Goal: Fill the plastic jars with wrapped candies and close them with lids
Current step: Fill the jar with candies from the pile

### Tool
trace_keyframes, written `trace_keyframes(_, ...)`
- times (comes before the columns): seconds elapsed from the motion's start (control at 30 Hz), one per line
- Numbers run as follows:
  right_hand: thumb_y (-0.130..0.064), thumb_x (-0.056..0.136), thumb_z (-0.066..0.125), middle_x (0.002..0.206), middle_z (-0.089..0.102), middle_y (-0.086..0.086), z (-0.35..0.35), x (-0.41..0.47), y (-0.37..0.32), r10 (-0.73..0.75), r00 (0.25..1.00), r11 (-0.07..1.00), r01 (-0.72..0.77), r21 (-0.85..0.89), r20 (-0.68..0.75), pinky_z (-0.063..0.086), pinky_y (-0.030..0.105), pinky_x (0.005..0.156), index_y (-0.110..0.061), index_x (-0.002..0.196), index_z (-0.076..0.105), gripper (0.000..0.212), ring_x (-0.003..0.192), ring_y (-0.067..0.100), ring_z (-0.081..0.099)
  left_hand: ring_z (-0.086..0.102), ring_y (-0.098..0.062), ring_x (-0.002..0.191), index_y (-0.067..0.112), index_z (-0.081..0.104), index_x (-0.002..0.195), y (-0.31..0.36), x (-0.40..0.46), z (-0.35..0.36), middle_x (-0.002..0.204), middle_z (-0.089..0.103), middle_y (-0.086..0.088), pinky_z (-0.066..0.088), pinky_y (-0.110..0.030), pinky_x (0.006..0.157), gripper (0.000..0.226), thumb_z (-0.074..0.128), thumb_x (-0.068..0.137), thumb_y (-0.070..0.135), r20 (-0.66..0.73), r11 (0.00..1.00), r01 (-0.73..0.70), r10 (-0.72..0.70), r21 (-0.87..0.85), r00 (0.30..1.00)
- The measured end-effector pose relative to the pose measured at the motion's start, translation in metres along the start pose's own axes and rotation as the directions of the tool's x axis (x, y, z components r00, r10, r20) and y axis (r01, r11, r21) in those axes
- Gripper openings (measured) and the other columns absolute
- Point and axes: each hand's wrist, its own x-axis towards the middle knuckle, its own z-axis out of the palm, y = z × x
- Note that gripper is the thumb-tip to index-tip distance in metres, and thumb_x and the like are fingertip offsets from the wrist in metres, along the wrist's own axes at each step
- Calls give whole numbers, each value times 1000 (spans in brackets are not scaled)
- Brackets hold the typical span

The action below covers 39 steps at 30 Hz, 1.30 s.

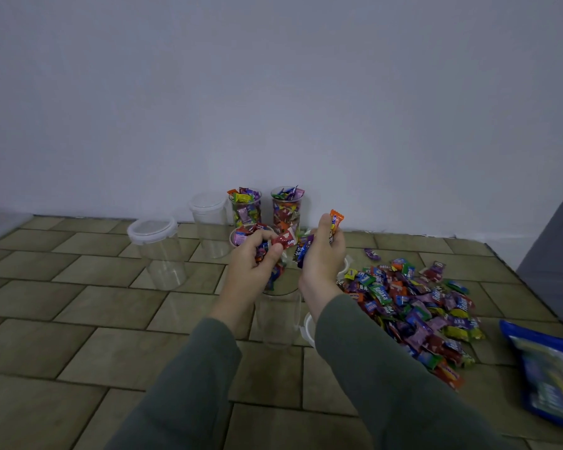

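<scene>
- Grey-green sleeves (189, 378) nearest; left hand (252, 259) clenched on wrapped candies (281, 241); right hand (322, 251) gripping more
- Both over clear jar (278, 316), mid-floor; pile (413, 306) toward right edge
- Filling step, likely; next: release into mouth, then lid

Head view, forward-down, near hands (286, 258)

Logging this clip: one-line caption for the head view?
Left hand and right hand hold wrapped candies over a clear jar beside the candy pile.
</scene>
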Motion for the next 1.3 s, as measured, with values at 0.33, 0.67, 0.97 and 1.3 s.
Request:
trace_keyframes(0.33, -42, 96, 52, 73, 55, -1, 3, -2, 0, 9, 1000, 1000, -9, 18, 1, 49, 43, 73, -20, 78, 56, 28, 73, 18, 54, 51, -7, 69, 8, 60, 74, -9, 2, 3, 71, 56, 5, 40, -19, 63, 18, 53, 70, 25, -56, 983, -176, 174, -43, 983)
trace_keyframes(0.67, -40, 97, 52, 69, 55, -6, 2, -2, -1, 4, 1000, 1000, -4, 25, 1, 45, 31, 67, -20, 80, 56, 26, 64, 10, 51, 55, -15, 67, 15, 60, 75, -8, 1, 2, 71, 60, -1, 45, -25, 61, 11, 58, 73, 25, 16, 974, -190, 193, -121, 981)
trace_keyframes(0.97, -38, 97, 52, 70, 55, -5, 3, -2, 1, -25, 1000, 999, 24, 30, 14, 45, 28, 68, -21, 79, 57, 25, 66, 9, 52, 56, 8, 76, 16, 63, 94, 5, 12, 6, 88, 64, 5, 43, -12, 71, 42, 35, 98, 46, 156, 997, 77, -80, 29, 984)
trace_keyframes(1.3, -42, 95, 53, 84, 63, -4, 5, 3, 6, 2, 994, 999, 3, -41, 106, 50, 34, 78, -22, 93, 62, 23, 80, 12, 59, 67, -16, 89, 10, 67, 105, -28, -16, 24, 92, 73, -2, 49, -32, 82, 69, 28, 84, 63, -47, 741, 312, -420, -595, 907)
